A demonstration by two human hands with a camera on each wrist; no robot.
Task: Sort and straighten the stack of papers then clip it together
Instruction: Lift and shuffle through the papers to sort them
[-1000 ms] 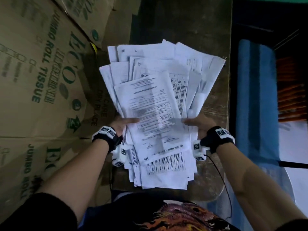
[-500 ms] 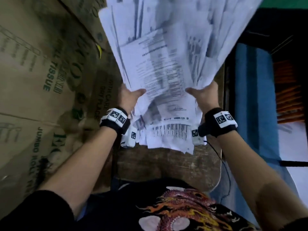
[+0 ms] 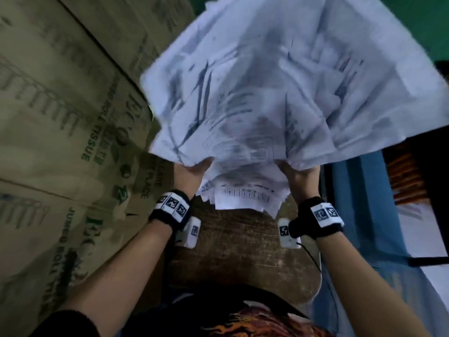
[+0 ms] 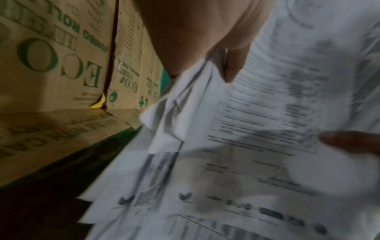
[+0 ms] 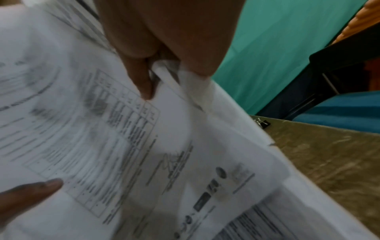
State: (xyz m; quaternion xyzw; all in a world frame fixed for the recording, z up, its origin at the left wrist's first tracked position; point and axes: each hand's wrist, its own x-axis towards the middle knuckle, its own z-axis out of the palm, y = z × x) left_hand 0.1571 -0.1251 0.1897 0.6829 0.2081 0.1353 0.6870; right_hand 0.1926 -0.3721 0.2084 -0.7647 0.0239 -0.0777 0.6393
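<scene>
The papers (image 3: 279,93) are up in the air above the desk (image 3: 243,251), a loose, fanned bundle with sheets sticking out at every angle and the lower ends hanging ragged between the wrists. From overhead, the left hand (image 3: 192,171) grips the bundle's left side and the right hand (image 3: 301,173) its right, each with the thumb on the near face; cardboard boxes (image 3: 60,117) stand to the left. To my eye the step is getting the bundle upright so it can be tapped square, and that calls for a looser hold than this: let the sheets slide down against the desk rather than pinning them crooked. The left wrist camera shows the left thumb (image 4: 232,61) pressed on the printed top sheet with several edges crumpled beneath it, and the other hand's fingertip at the far side; those bunched corners want freeing before any tapping, or they will crease. From the right wrist camera, the right thumb (image 5: 139,78) clamps a wad of sheets against the fingers behind, and a small binder clip (image 5: 262,122) lies on the desk beyond the paper's edge, near the far corner. I would drop the bundle on its long edge, well short of that clip, so nothing knocks it off.
</scene>
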